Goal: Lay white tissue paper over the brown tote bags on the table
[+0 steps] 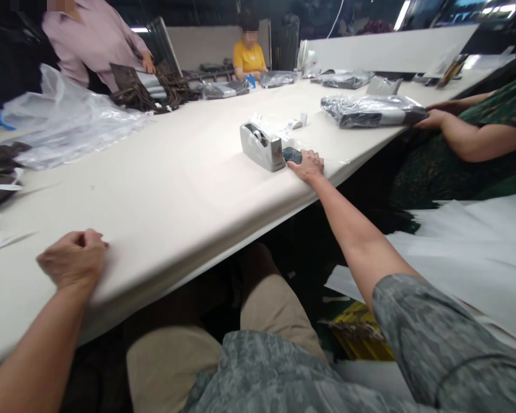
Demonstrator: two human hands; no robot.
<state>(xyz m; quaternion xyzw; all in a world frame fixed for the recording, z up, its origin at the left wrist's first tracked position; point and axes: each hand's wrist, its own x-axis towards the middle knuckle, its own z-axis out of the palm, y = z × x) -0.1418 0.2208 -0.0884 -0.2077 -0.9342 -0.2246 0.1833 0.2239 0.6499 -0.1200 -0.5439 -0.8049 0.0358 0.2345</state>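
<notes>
My left hand point(73, 258) rests on the white table as a loose fist, and nothing shows in it. My right arm stretches forward to the table's near edge, where my right hand point(308, 166) is closed on a dark, flat phone point(292, 155). Part of the phone is hidden by my fingers. Directly left of it stands a grey tape dispenser point(262, 146). Crumpled clear plastic and bits of white paper point(296, 123) lie just behind the dispenser.
At right, a co-worker's hands hold a plastic-wrapped garment point(374, 110). Clear plastic bags point(73, 120) and dark garments point(2, 172) lie at left. Two more people are across the table point(167, 172). White sheets point(477, 246) and a yellow crate point(361, 332) are below at right.
</notes>
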